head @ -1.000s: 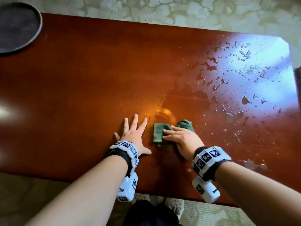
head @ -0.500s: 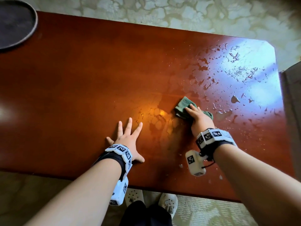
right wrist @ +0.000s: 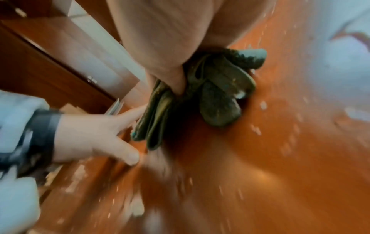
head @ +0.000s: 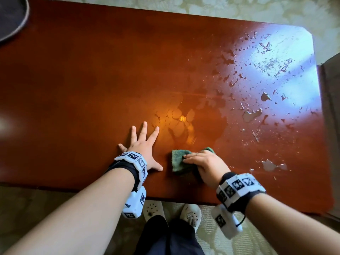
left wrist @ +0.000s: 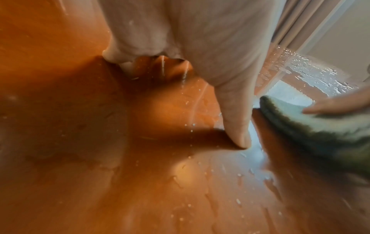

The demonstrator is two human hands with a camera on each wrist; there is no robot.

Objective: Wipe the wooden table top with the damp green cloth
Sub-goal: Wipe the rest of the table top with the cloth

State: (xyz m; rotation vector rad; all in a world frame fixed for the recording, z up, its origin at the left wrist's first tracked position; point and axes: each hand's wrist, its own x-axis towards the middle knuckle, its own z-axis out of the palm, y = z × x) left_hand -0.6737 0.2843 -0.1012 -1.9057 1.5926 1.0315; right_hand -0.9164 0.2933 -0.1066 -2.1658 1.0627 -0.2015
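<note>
Green cloth (head: 179, 161) — bunched, long axis left-right on table (head: 92, 89) — under pressing right hand (head: 207, 167); left hand (head: 145, 151) flat, splayed.

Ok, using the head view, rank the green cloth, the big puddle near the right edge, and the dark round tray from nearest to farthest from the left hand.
Measured from the left hand, spread flat on the table:
1. Green cloth, just to its right, under the right hand.
2. Big puddle, farther right and deeper on the table.
3. Dark round tray, at the far left corner.
</note>
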